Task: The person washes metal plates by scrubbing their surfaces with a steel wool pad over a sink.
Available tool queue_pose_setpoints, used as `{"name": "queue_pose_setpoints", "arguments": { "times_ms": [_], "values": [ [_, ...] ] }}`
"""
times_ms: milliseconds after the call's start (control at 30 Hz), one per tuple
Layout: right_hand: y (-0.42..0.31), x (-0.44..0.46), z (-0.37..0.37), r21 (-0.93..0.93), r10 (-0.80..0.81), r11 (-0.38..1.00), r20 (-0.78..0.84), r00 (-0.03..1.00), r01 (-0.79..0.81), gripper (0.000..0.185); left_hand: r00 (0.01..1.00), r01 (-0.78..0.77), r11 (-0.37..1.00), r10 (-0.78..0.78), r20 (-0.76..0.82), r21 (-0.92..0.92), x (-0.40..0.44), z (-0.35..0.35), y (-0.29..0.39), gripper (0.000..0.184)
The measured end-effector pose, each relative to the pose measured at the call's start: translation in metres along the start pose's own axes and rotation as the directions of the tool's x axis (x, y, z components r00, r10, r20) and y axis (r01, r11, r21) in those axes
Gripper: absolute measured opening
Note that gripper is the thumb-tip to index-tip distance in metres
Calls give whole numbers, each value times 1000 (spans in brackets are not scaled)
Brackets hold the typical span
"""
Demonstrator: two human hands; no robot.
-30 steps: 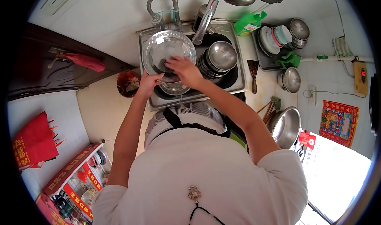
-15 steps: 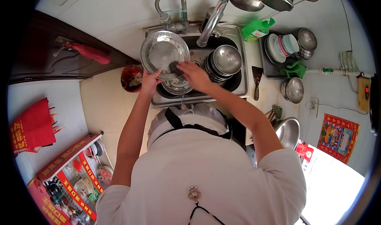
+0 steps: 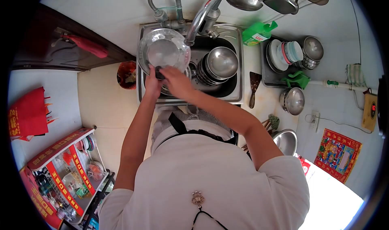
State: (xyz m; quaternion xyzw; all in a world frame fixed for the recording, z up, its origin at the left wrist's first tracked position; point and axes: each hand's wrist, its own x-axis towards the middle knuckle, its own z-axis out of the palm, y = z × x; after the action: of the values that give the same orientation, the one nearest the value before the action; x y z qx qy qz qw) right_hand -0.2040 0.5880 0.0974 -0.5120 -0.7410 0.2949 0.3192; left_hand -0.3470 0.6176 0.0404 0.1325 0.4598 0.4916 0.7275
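A shiny, wide-rimmed metal dish [image 3: 164, 47] is held tilted over the left part of the sink [image 3: 239, 84]. My left hand [image 3: 153, 83] grips its near rim. My right hand [image 3: 176, 82] is closed on a dark scouring pad [image 3: 159, 72], which presses against the near edge of the dish beside my left fingers. Under the dish, another metal dish is mostly hidden in the sink. To the right of my hands, a stack of metal bowls [image 3: 223, 63] stands in the basin.
A curved faucet [image 3: 200, 15] reaches over the sink. Behind it stands a green detergent bottle [image 3: 259, 33]. At right are a dish tray [image 3: 267, 78] with stacked bowls, a scraper [image 3: 254, 88] and more metal bowls [image 3: 292, 101]. A red bin [image 3: 127, 75] sits left of the sink.
My right hand has moved the scouring pad from the dish's right side to its near edge, close to my left hand. The whole view has shifted slightly.
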Motion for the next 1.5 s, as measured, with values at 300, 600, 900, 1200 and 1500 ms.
{"name": "queue_pose_setpoints", "arguments": {
  "times_ms": [300,600,900,1200,1500],
  "values": [
    [26,-20,-38,-270,-220,928,158,963,256,40,999,12,989,-7,35,-146,-24,28,-18,64],
    [21,-31,-22,-7,-152,988,40,987,153,38,998,51,971,-57,-20,-232,-40,72,-29,67],
    [30,-33,-58,-137,-296,927,300,907,348,39,998,48,955,-36,48,-292,-46,63,-18,74],
    [30,-28,-41,85,-297,955,198,934,286,38,996,69,996,-72,-54,-59,-38,50,-23,75],
    [45,30,-9,405,-136,901,-69,988,153,44,998,5,923,-26,51,384,-44,56,-21,53]
  ]
}}
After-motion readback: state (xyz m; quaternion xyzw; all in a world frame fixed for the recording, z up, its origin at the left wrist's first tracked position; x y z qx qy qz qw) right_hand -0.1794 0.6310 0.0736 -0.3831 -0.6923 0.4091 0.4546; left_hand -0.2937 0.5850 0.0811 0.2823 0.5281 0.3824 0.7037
